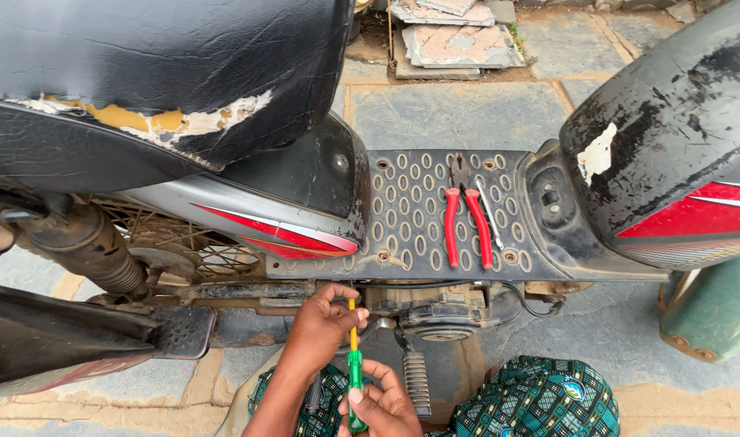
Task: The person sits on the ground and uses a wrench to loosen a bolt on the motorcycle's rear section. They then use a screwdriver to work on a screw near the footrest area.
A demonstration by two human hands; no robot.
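My right hand (382, 405) wraps its fingers around the green handle of the screwdriver (354, 376), which stands upright under the scooter footboard (410, 235). My left hand (321, 324) pinches its yellow shaft near the tip.

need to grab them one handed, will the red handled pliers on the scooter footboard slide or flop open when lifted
The pliers lie flat on a perforated footboard, so sliding seems unlikely. Their handles are already splayed, so they may swing loose if lifted by one handle. Metal jaws probably make them head-heavy.
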